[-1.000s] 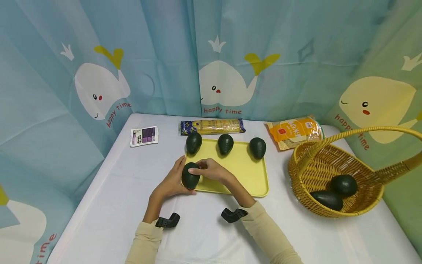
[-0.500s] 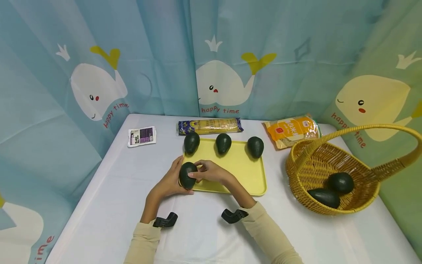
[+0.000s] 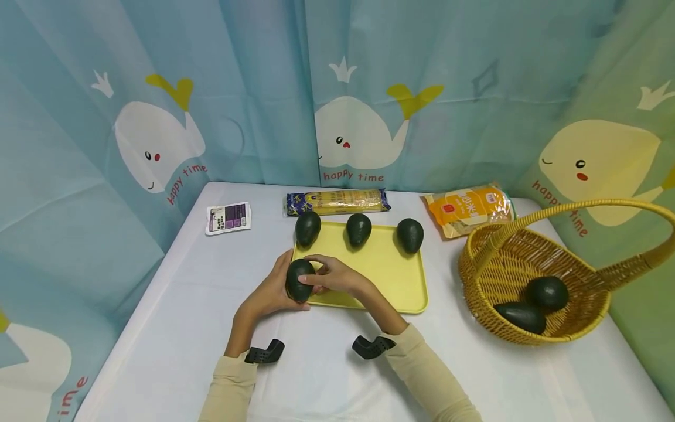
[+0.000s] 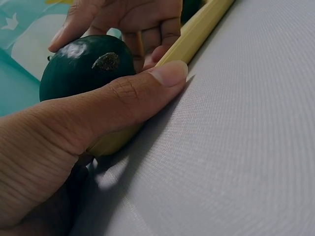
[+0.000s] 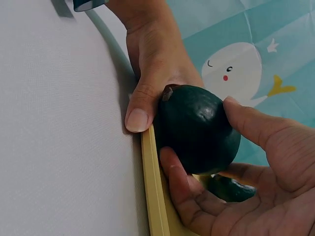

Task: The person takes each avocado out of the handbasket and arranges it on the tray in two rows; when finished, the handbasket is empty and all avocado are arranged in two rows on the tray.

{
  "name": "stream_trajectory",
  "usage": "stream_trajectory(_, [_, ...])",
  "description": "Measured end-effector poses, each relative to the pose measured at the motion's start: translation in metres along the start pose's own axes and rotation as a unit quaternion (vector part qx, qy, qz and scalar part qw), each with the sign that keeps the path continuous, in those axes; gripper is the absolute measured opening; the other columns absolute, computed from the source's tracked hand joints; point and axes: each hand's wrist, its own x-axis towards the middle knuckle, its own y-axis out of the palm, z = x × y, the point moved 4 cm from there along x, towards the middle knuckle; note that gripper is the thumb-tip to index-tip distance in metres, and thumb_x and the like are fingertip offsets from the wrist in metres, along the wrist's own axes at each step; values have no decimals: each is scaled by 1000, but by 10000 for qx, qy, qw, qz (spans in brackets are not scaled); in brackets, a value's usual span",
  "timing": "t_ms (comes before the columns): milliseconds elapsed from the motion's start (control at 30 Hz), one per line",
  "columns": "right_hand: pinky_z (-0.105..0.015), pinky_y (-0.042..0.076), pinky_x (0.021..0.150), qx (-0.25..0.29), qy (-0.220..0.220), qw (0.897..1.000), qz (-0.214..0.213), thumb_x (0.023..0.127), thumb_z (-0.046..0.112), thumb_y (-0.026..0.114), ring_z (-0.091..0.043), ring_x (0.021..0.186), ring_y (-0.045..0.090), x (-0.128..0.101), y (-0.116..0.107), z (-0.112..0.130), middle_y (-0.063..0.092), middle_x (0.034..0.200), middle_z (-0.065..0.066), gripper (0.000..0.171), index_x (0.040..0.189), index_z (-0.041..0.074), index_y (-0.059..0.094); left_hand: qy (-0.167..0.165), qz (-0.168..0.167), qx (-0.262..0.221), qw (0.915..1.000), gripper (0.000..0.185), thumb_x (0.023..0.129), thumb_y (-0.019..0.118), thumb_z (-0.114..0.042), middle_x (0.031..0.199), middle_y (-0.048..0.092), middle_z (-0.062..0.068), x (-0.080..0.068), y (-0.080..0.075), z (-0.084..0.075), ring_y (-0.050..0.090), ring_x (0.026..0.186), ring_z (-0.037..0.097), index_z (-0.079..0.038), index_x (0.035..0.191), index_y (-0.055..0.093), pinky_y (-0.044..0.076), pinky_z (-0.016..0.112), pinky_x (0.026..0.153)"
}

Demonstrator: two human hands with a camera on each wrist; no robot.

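A dark green avocado (image 3: 299, 280) sits at the near left corner of the yellow tray (image 3: 392, 281), held between both hands. My left hand (image 3: 271, 292) cups it from the left, with the thumb (image 4: 128, 96) lying along the tray rim (image 4: 197, 35) under the avocado (image 4: 83, 66). My right hand (image 3: 337, 275) grips it from the right, thumb on top and fingers (image 5: 182, 196) beneath the avocado (image 5: 197, 129). Three more avocados (image 3: 308, 228) (image 3: 358, 229) (image 3: 409, 235) stand in a row along the tray's far edge.
A wicker basket (image 3: 490, 281) with a tall handle stands at the right and holds two avocados (image 3: 547, 292) (image 3: 522, 317). Behind the tray lie a noodle pack (image 3: 337, 202), an orange bag (image 3: 469, 210) and a small white packet (image 3: 228, 217). Curtains close off the table's far sides.
Both hands and the avocado have edged slightly left over the tray's corner. The hold is the same.
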Motion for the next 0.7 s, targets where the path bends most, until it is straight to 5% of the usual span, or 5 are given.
stream_trajectory(367, [-29,55,69,76,44,9994,-330,88,28,72,-18,69,65,3,3,-3,62,98,-13,58,139,12,51,-127,59,147,9998,137,60,94,-40,161,12,19,-3,1,4,27,146,38,-10,158,2,31,57,113])
stream_trajectory(700, [-32,59,67,316,94,9990,-309,91,28,70,-19,71,68,1,4,-4,60,107,-18,63,143,8,42,-124,58,132,9998,137,60,94,-40,161,13,16,1,2,7,27,146,35,-14,158,2,31,55,114])
